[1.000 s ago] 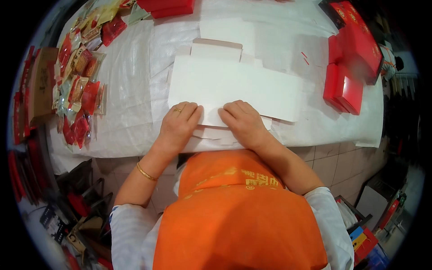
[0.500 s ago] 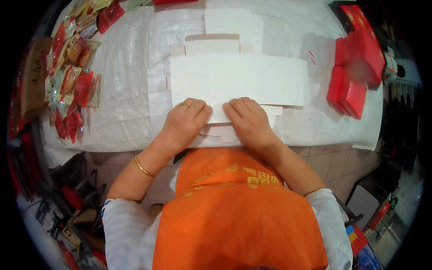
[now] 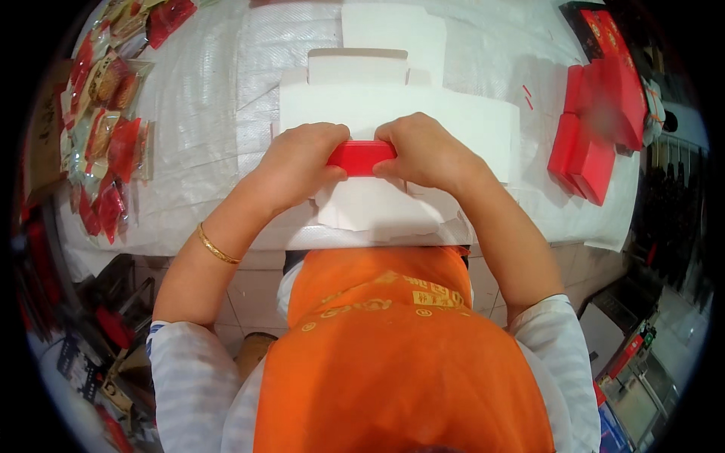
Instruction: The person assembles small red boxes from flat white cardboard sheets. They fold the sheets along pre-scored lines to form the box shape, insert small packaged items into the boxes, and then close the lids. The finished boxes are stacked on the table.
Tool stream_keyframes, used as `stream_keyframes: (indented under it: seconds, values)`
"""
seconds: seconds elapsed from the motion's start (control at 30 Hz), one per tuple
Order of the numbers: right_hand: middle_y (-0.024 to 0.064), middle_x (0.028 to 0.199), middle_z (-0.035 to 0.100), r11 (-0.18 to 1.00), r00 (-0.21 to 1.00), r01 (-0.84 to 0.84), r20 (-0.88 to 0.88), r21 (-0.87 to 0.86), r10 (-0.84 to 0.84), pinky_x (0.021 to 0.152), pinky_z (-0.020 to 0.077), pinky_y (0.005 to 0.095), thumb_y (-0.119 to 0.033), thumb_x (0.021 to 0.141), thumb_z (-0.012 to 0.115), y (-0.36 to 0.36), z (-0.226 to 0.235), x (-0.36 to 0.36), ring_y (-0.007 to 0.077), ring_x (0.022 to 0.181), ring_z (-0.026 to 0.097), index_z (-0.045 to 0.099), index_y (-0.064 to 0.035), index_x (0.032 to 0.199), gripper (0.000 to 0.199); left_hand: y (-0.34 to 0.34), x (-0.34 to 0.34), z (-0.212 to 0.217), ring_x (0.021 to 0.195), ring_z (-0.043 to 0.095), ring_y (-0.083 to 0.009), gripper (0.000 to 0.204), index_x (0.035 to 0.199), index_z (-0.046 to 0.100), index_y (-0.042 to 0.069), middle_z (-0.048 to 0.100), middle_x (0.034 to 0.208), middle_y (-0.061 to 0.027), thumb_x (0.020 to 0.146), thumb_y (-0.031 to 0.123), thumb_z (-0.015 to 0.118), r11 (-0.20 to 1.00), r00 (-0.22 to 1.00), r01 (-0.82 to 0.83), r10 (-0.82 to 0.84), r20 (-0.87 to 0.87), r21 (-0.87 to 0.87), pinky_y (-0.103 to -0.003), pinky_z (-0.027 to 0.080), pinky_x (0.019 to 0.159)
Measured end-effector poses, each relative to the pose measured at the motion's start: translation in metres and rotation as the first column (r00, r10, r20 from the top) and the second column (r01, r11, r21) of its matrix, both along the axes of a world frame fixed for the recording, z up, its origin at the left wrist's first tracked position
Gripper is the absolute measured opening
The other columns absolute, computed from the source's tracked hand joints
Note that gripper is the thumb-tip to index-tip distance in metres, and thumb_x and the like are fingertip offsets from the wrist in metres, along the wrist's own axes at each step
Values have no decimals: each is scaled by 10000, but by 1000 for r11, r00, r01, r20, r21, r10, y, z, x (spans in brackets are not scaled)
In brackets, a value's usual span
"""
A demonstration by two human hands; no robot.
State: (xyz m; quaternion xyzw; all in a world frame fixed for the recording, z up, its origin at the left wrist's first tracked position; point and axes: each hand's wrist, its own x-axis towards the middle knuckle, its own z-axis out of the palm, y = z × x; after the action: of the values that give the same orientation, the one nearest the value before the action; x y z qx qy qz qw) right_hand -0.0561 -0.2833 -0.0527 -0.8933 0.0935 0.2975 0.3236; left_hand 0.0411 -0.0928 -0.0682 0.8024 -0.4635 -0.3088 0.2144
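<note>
While both hands close on it from either end, the red flap point(image 3: 361, 157) sits at the centre of the head view, folded up from the white cardboard blank point(image 3: 393, 128) lying flat on the desk point(image 3: 196, 128). The left hand point(image 3: 298, 166) grips the flap's left end and the right hand point(image 3: 427, 155) grips its right end, fingers curled over the top edge. The card looks light and thin, stiff enough to hold a crease yet easy to dent or tear at a fold, so a hold spread along the edge near both corners seems safest. A glossy red face may slip under the fingers. Finished red boxes point(image 3: 585, 155) stand at the right of the frame; wrapped red packets point(image 3: 106, 136) lie at the upper left.
</note>
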Motion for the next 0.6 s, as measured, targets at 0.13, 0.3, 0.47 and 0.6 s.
stream_keyframes:
  seconds: [0.13,0.3,0.47,0.6]
  values:
    - [156,756,690,999,999,-30,-15,13,30,696,528,414,-188,798,766,-4,-4,7,301,728,657,707,-8,849,197,-3,3,-6,902,650,-380,309,983,637,11,678,934,-190,767,147,811,996,1000,28,-29,12,82,-456,512,776]
    - [157,819,690,998,984,-67,166,14,64,746,525,426,-152,815,757,-3,-17,-8,328,790,652,674,-12,940,205,-2,5,-8,971,645,-373,275,981,620,13,666,1001,-181,788,132,774,993,993,108,-110,40,43,-449,522,811]
    - [103,1021,638,992,715,-42,689,-120,114,784,486,399,-105,845,703,30,-33,-73,306,933,618,588,-64,966,171,33,-35,-22,939,598,-299,346,1123,625,56,605,1047,-91,793,39,727,947,937,155,-52,344,-280,-394,506,798]
    - [54,989,621,987,464,-19,873,-159,150,773,482,378,-55,765,745,34,-58,-98,247,890,602,679,-72,1116,358,51,-57,-34,924,588,-246,496,1278,640,80,585,1024,-62,790,34,716,876,874,244,-14,485,-415,-367,495,814]
